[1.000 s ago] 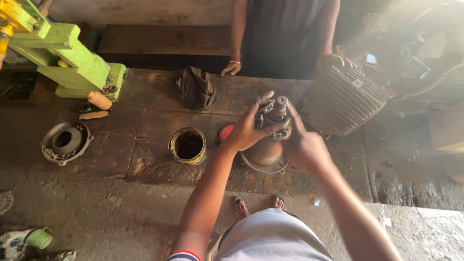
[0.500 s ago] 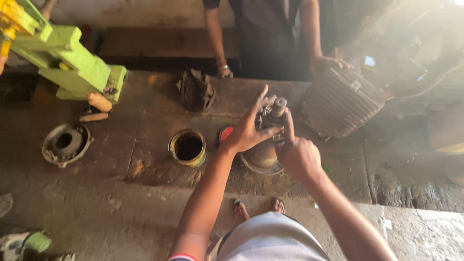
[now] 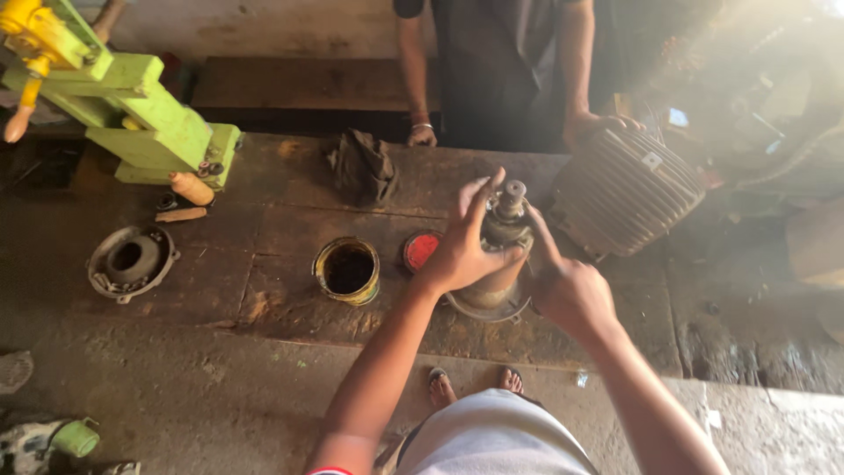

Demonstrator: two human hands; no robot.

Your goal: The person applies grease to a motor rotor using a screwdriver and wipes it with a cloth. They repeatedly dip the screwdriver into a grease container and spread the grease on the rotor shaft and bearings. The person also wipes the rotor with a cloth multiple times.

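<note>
A motor rotor with a steel shaft [image 3: 507, 224] stands upright on a round end plate on the workbench [image 3: 264, 290]. My left hand [image 3: 463, 242] wraps the rotor's left side, fingers raised along the shaft. My right hand [image 3: 567, 290] presses against its right side, thumb and forefinger near the shaft's bearing. The lower body of the rotor is hidden behind my hands.
A grease tin [image 3: 348, 270] and its red lid [image 3: 421, 250] sit left of the rotor. A finned motor housing [image 3: 626, 189] lies at right, under another person's hand [image 3: 598, 125]. A green press [image 3: 132, 114], a round end cover [image 3: 132, 261] and a dark rag [image 3: 362, 167] lie further left.
My hands have shifted slightly around the rotor's shaft. The person across the bench has stepped a little to the left.
</note>
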